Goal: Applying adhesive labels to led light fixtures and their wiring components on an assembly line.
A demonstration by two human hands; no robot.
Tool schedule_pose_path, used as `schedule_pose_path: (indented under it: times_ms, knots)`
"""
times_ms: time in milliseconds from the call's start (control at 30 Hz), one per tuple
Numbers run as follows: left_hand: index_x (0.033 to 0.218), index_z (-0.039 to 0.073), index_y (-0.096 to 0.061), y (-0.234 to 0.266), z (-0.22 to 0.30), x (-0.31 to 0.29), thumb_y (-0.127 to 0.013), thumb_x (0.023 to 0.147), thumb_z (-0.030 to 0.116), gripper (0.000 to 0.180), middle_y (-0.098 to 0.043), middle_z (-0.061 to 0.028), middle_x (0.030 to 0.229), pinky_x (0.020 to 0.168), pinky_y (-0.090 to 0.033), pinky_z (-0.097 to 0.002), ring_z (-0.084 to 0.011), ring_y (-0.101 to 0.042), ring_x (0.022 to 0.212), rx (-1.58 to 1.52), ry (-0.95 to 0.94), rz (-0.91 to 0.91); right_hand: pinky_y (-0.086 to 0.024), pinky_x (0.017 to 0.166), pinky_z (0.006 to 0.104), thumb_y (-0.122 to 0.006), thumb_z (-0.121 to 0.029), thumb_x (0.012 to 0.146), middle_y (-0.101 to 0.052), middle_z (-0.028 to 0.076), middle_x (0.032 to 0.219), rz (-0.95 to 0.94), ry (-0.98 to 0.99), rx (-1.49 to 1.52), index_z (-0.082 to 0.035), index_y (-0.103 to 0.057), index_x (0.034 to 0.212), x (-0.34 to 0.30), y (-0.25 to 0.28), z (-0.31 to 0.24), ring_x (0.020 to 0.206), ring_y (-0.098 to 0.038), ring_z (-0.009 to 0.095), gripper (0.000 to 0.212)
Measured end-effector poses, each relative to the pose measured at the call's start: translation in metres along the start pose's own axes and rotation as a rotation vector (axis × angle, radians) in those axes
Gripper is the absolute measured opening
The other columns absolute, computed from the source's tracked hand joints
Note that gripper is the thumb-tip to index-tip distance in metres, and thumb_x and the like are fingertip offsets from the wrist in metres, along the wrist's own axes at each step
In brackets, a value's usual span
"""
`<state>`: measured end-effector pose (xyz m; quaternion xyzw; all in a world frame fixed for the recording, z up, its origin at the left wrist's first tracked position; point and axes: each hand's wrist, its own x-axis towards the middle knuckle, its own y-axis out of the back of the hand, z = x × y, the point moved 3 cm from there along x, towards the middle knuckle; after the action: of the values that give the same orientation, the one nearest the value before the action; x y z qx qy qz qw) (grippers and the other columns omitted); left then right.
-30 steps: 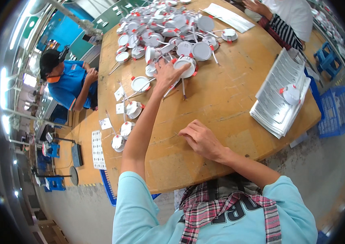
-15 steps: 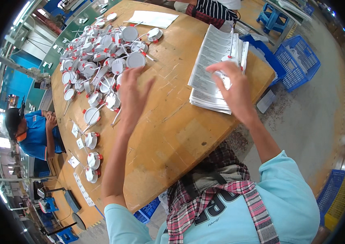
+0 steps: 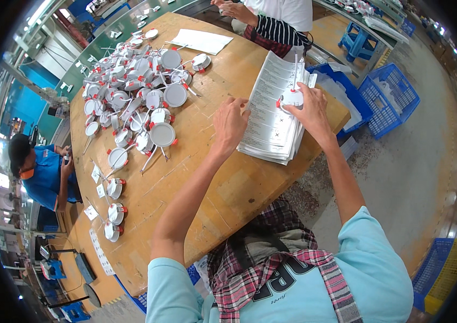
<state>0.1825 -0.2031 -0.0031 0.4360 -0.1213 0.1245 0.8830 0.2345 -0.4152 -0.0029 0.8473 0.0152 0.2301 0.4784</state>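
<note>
A small round white downlight (image 3: 291,97) with red clips and an upright cable sits over a stack of printed paper sheets (image 3: 265,133) at the table's right side. My right hand (image 3: 313,112) grips it from the right, thumb in front and fingers behind. At the left edge of the stack is my left hand (image 3: 230,125), its fingers curled together close to the paper. Whether a sheet is pinched between them does not show. Left of that hand lies a large heap of similar white downlights (image 3: 131,81), some face up, with cables trailing.
Several downlights (image 3: 115,213) stand in a row along the left edge beside small white cards (image 3: 91,212). A white sheet (image 3: 201,41) lies at the back. Blue crates (image 3: 387,99) are right of the table. Two co-workers sit nearby, one in a blue shirt (image 3: 45,175).
My left hand has moved right from beside the heap to the paper stack, its fingers curling. My right hand has closed on the downlight. The whole view has shifted slightly.
</note>
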Motion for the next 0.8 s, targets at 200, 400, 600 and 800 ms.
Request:
schedule_pose_path:
  times_ms: [200,400,600,800]
  knots:
    - [0.108,0.005,-0.065,0.001,-0.021,0.010,-0.064,0.079,0.014,0.030,-0.067,-0.0112,0.088,0.071,-0.048,-0.0351,-0.0237,-0.064,0.082,-0.072,0.141,0.058,-0.027,0.102,0.0468,-0.076,-0.036,0.071,-0.057,0.018,0.115,0.087,0.026,0.016,0.002,-0.047,0.127,0.001,-0.002,0.008,0.115,-0.043,0.032,0.073]
    - [0.095,0.004,-0.068,0.021,-0.011,0.017,-0.060,0.081,0.014,0.019,-0.067,-0.0157,0.086,0.071,-0.049,-0.0377,-0.0293,-0.065,0.079,0.023,0.110,0.025,-0.031,0.098,0.0470,-0.075,-0.036,0.072,-0.056,0.019,0.117,0.088,-0.035,0.034,0.000,-0.047,0.126,0.007,0.005,0.024,0.114,-0.044,0.034,0.071]
    - [0.092,0.004,-0.063,0.051,-0.019,0.024,-0.055,0.085,0.016,0.016,-0.066,-0.0190,0.081,0.069,-0.048,-0.0434,-0.0358,-0.063,0.078,0.057,0.069,0.206,-0.034,0.095,0.0481,-0.074,-0.036,0.072,-0.054,0.020,0.116,0.086,-0.018,-0.009,0.000,-0.047,0.125,0.014,-0.003,0.027,0.113,-0.044,0.035,0.069]
    - [0.102,0.008,-0.055,0.130,-0.039,0.012,-0.049,0.092,0.014,0.013,-0.065,-0.0188,0.075,0.059,-0.046,-0.0450,-0.0360,-0.063,0.069,0.251,-0.122,0.283,-0.032,0.098,0.0457,-0.079,-0.025,0.068,-0.042,0.017,0.126,0.295,0.174,-0.022,-0.002,-0.037,0.131,0.013,0.018,-0.007,0.115,-0.039,0.035,0.079]
